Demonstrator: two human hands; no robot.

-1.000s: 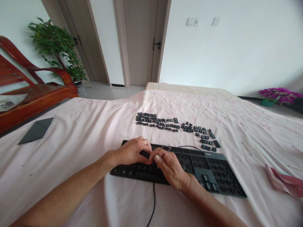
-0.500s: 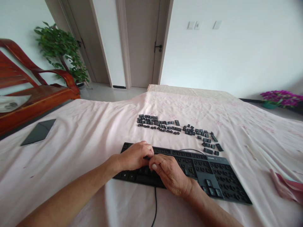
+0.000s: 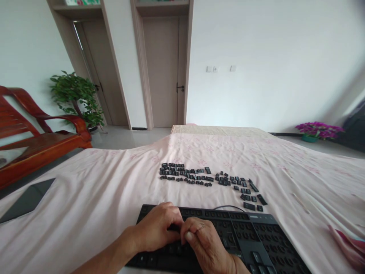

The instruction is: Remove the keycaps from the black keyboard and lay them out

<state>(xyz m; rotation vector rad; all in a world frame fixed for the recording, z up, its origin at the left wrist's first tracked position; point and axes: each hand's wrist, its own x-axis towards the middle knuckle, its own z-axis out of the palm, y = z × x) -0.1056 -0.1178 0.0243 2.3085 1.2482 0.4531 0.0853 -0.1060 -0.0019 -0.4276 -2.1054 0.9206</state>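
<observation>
A black keyboard (image 3: 242, 243) lies across the pink cloth, many of its keycaps off and bare key sockets showing on the middle and right. Over its left-middle part, my left hand (image 3: 159, 228) is closed, fingertips curled down toward the keys. Right beside it, my right hand (image 3: 203, 243) is closed too, thumb and fingers pinched, its fingertips meeting those of the left. What the fingertips hold is hidden. Loose black keycaps (image 3: 195, 177) lie in rough rows beyond the keyboard, with more keycaps (image 3: 248, 190) farther right.
A dark flat tablet-like device (image 3: 28, 199) rests at the left of the pink cloth (image 3: 108, 190). A thin cotton-swab-like stick (image 3: 300, 203) and a pink-red cloth (image 3: 348, 243) lie at right. Behind stand a wooden chair (image 3: 42, 129), a plant (image 3: 75, 99) and purple flowers (image 3: 319, 129).
The view has tilted upward, so the keyboard, hands and keycaps sit lower in the picture. Both hands stay closed together over the same part of the keyboard.
</observation>
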